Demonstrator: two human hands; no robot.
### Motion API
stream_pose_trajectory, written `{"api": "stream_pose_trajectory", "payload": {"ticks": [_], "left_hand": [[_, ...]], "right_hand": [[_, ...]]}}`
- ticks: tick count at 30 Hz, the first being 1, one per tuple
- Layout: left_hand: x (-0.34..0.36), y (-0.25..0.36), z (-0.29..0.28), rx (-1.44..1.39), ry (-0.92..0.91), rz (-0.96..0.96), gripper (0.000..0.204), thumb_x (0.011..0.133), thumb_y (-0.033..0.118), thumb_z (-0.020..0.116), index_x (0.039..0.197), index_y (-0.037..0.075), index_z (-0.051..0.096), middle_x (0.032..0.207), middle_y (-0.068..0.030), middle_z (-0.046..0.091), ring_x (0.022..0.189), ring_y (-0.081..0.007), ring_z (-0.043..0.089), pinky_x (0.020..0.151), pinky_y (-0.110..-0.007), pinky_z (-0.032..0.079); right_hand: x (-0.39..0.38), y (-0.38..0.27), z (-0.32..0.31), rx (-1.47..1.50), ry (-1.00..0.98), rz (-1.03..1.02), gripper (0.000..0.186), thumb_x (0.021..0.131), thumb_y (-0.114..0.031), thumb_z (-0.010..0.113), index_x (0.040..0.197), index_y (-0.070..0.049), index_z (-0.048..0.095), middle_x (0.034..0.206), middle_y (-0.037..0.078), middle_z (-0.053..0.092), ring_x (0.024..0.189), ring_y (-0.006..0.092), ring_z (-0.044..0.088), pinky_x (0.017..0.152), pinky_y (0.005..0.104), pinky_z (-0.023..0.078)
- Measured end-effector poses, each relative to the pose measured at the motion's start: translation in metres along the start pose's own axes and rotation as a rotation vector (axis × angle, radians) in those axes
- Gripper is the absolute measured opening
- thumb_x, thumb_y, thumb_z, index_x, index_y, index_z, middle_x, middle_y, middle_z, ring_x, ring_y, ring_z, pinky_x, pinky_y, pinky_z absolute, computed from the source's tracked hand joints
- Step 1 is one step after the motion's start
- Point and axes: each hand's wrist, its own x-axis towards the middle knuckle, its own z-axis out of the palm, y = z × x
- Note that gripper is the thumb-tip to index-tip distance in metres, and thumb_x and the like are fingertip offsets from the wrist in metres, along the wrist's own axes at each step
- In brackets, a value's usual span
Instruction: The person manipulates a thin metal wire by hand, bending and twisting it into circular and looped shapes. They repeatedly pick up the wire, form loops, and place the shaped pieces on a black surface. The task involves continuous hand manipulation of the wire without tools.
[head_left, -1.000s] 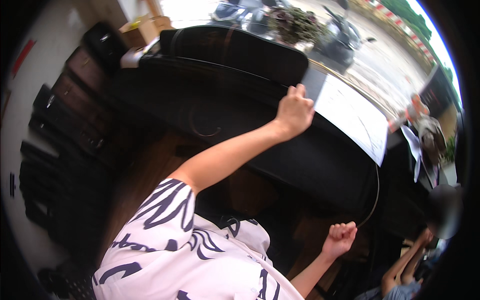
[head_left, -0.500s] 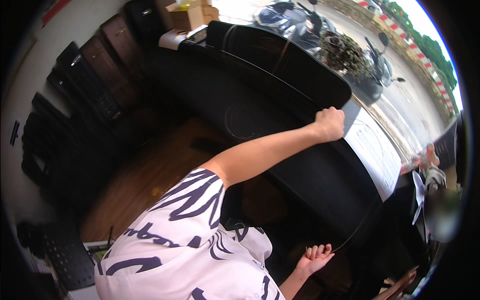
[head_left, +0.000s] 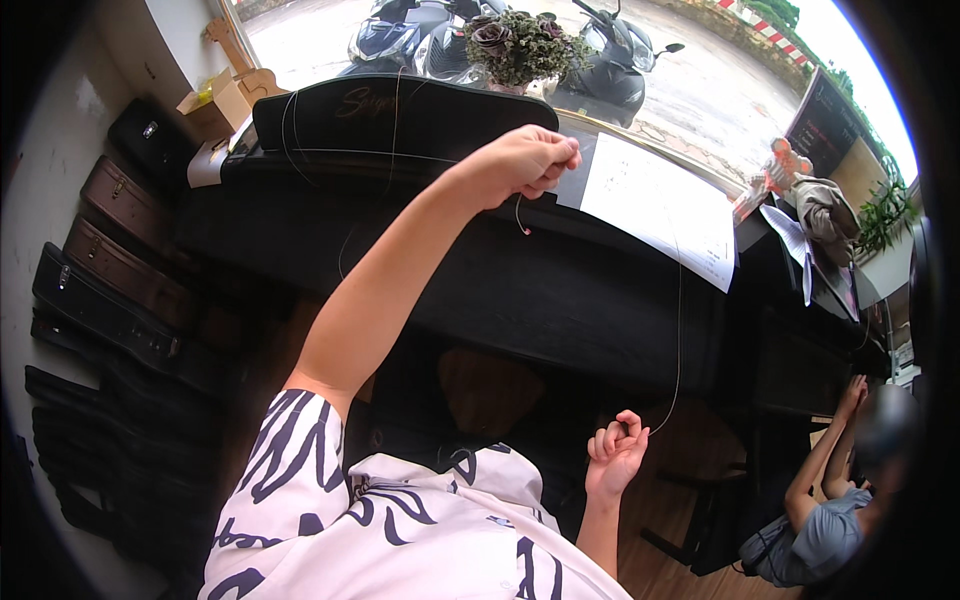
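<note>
My left hand [head_left: 528, 165] is raised over the back of a black table [head_left: 610, 290], its fingers closed on a thin guitar string. A short tail of the string with a small pinkish ball at its end hangs below that fist. Lower down and nearer my body, my right hand [head_left: 618, 455] is curled, palm up, pinching a length of thin string [head_left: 680, 330] that arcs up past a white printed sheet [head_left: 650, 205]. Whether both lengths are one string cannot be told. Other fine loops show against the black curved panel [head_left: 340, 125] at the table's back.
Several instrument cases [head_left: 120, 240] stand along the left wall. A cardboard box [head_left: 215, 105] sits at the far left near a small guitar shape [head_left: 240, 60]. A potted flower arrangement [head_left: 525, 50] stands by the window, motorbikes outside. At right, another person [head_left: 820, 520] is seated near a cloth bag [head_left: 828, 210].
The view has swung to the right, bringing the seated person further into sight. Both hands stay closed. The string's ball-ended tail now shows below my left hand.
</note>
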Motion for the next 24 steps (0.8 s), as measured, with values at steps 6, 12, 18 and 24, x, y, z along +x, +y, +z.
{"api": "stream_pose_trajectory", "payload": {"ticks": [6,12,18,24], "left_hand": [[-0.01,0.044,-0.017,0.03,0.143,0.205,0.03,0.11,0.025,0.043,0.087,0.009,0.056,0.062,0.0073,0.033,0.05,-0.0044,0.027,0.045,-0.022,0.023],[-0.001,0.091,-0.033,0.119,0.192,0.405,0.027,0.109,0.025,0.044,0.091,0.009,0.056,0.063,0.0075,0.03,0.05,-0.0046,0.027,0.047,-0.023,0.024],[0.025,0.128,-0.07,-0.031,0.226,0.455,0.029,0.109,0.027,0.04,0.086,0.015,0.051,0.06,0.0089,0.026,0.047,-0.0063,0.024,0.043,-0.026,0.019],[0.019,0.134,-0.141,-0.088,0.29,0.481,0.027,0.108,0.025,0.042,0.086,0.013,0.051,0.057,0.0082,0.024,0.044,-0.0066,0.022,0.041,-0.026,0.019]], "right_hand": [[0.008,0.008,-0.017,0.107,0.031,0.056,0.049,0.108,-0.048,0.033,0.102,-0.007,0.059,0.059,-0.002,0.034,0.047,0.009,0.027,0.046,0.0255,0.024],[-0.009,0.033,-0.043,0.191,0.111,0.274,0.056,0.108,-0.048,0.028,0.095,-0.005,0.061,0.058,-0.001,0.033,0.047,0.01,0.028,0.047,0.0261,0.025],[-0.026,0.046,-0.048,0.15,0.077,0.297,0.055,0.108,-0.047,0.029,0.095,-0.004,0.061,0.057,-0.002,0.033,0.047,0.0096,0.028,0.047,0.0263,0.025],[-0.015,0.038,-0.052,0.12,0.043,0.231,0.055,0.108,-0.048,0.03,0.095,-0.004,0.061,0.057,-0.002,0.032,0.047,0.0096,0.028,0.047,0.0262,0.025]]}}
